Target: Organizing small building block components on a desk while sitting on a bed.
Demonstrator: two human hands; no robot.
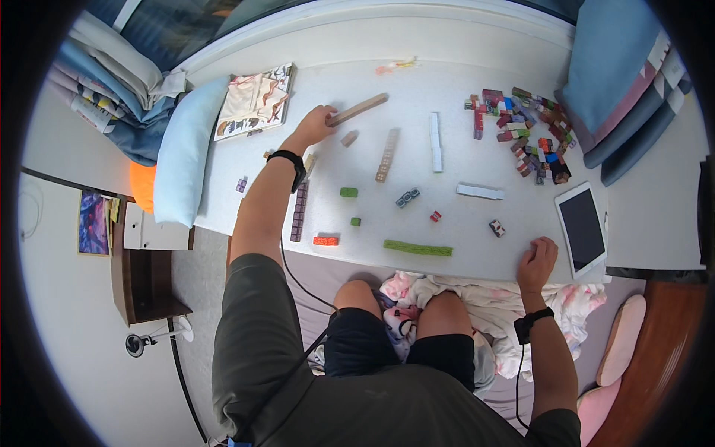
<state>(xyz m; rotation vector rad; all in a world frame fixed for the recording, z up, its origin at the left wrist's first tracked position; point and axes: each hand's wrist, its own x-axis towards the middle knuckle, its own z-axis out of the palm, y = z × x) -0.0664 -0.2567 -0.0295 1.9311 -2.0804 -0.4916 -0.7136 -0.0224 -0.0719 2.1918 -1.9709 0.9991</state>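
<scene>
At the far left of the white table, my left hand [316, 127] is closed on the near end of a long brown bar of blocks [361, 109]. The bar slants up to the right. Just below it lies a short brown block [349, 138], and a longer light-brown bar [387, 155] is farther right. My right hand [538, 262] rests at the table's near right, beside a white tablet [581, 229]. Its fingers are loosely bent, with nothing visible in them. A small patterned block [497, 228] is a little to its left.
Two white bars [436, 141] [480, 191] and a green bar [418, 248] lie mid-table. A purple bar [299, 212] and an orange block [325, 241] are nearer my left arm. Mixed blocks [514, 123] pile up at far right. Pillows [192, 149] and a book [257, 100] stand left.
</scene>
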